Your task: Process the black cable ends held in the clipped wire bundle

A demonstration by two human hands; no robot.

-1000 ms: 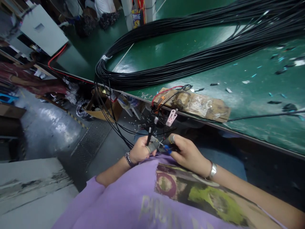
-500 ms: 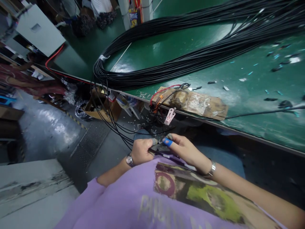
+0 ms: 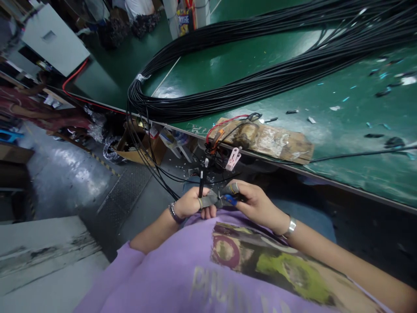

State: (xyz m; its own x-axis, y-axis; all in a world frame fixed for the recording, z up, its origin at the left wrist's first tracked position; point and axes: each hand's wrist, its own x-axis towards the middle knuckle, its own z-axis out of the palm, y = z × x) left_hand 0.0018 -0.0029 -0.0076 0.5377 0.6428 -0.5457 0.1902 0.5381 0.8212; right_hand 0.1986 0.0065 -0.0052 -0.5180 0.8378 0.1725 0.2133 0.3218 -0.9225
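Note:
My left hand (image 3: pixel 194 203) is closed on black cable (image 3: pixel 201 183), whose stripped, pale-tipped end sticks up above the fist. Its thumb wears a grey finger cover. Close against it, my right hand (image 3: pixel 252 201) pinches with thumb and forefinger where the two hands meet; what lies between those tips is too small to make out. Blue tape wraps one right fingertip and a grey cover another. Several black cable strands (image 3: pixel 156 167) run from the table edge down toward my left hand.
A large coil of black cable (image 3: pixel 195 106) lies on the green table (image 3: pixel 221 69). Taped cardboard (image 3: pixel 280 143), a pink clothespin (image 3: pixel 233 159) and red wires (image 3: pixel 224 123) are at its edge. Cable scraps (image 3: pixel 374 135) lie right. A cardboard box (image 3: pixel 156 152) stands below; another person (image 3: pixel 42 111) is left.
My left hand has turned, so the cable ends that pointed right under my right hand now stand upward. Both hands stay close together, the right fingers more curled.

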